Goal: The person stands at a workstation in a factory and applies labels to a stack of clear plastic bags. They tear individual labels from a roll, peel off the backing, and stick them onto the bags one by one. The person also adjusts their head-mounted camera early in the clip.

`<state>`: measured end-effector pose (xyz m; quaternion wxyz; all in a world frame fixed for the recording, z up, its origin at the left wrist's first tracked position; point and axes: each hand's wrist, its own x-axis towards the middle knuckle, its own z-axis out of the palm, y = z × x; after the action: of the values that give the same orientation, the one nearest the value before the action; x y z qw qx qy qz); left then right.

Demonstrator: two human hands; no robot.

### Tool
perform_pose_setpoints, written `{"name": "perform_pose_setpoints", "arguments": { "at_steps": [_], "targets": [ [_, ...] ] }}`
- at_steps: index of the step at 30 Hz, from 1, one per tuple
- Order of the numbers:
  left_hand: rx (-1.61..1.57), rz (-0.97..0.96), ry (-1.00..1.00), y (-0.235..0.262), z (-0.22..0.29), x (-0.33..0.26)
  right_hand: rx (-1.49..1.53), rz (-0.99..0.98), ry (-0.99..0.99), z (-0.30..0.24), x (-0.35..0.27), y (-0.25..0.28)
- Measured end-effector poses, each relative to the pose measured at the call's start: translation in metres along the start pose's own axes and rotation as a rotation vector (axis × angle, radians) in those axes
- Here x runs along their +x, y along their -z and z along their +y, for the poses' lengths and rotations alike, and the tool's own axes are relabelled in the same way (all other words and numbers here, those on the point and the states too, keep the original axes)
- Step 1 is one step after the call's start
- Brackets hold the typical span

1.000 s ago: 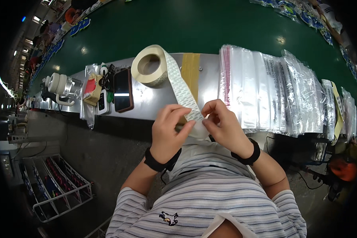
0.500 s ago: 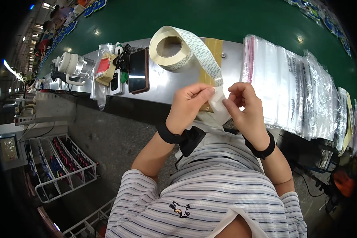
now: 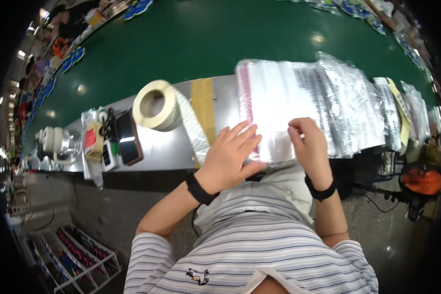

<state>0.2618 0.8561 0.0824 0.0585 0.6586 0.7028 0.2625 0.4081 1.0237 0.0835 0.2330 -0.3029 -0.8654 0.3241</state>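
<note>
My left hand [image 3: 232, 157] lies flat with fingers spread on the near end of a clear plastic bag [image 3: 272, 105] with a pink strip, at the left of a row of overlapping bags. My right hand [image 3: 308, 142] rests on the same bag's right side, fingers curled and pinching something small and white that I cannot make out. A roll of label tape [image 3: 155, 104] stands to the left on the steel table [image 3: 166, 147]. Its strip of backing [image 3: 193, 130] runs down toward my left hand.
Shiny clear and foil bags [image 3: 353, 108] overlap toward the right along the table. A dark phone [image 3: 128, 137], a small package [image 3: 93, 139] and a white device [image 3: 54, 142] sit at the left. Behind runs a green conveyor belt [image 3: 220, 39]. A wire rack [image 3: 78, 250] stands on the floor.
Both hands moved from working a label off the strip together to resting apart on the clear bag. The view shifted, so the roll now sits further left.
</note>
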Motion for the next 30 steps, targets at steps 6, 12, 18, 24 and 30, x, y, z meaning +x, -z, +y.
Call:
{"name": "perform_pose_setpoints", "arguments": {
  "at_steps": [6,12,18,24,30],
  "targets": [
    [0.047,-0.227,0.016,-0.024,-0.001,-0.007,-0.416,-0.003,0.049,0.013,0.004,-0.042],
    [-0.113,-0.301,0.054,-0.011,-0.008,-0.005,0.234,-0.138,-0.377,0.042,0.014,-0.016],
    [-1.686,0.023,0.324,0.010,-0.028,0.061,0.001,-0.178,-0.139,0.032,0.014,-0.011],
    [-1.899,-0.284,0.868,-0.054,-0.045,0.104,0.607,0.079,-0.485,0.030,0.020,0.007],
    [-1.572,-0.309,0.840,-0.063,-0.034,0.131,0.241,-0.167,0.111,0.018,0.015,0.020]
  ]
}}
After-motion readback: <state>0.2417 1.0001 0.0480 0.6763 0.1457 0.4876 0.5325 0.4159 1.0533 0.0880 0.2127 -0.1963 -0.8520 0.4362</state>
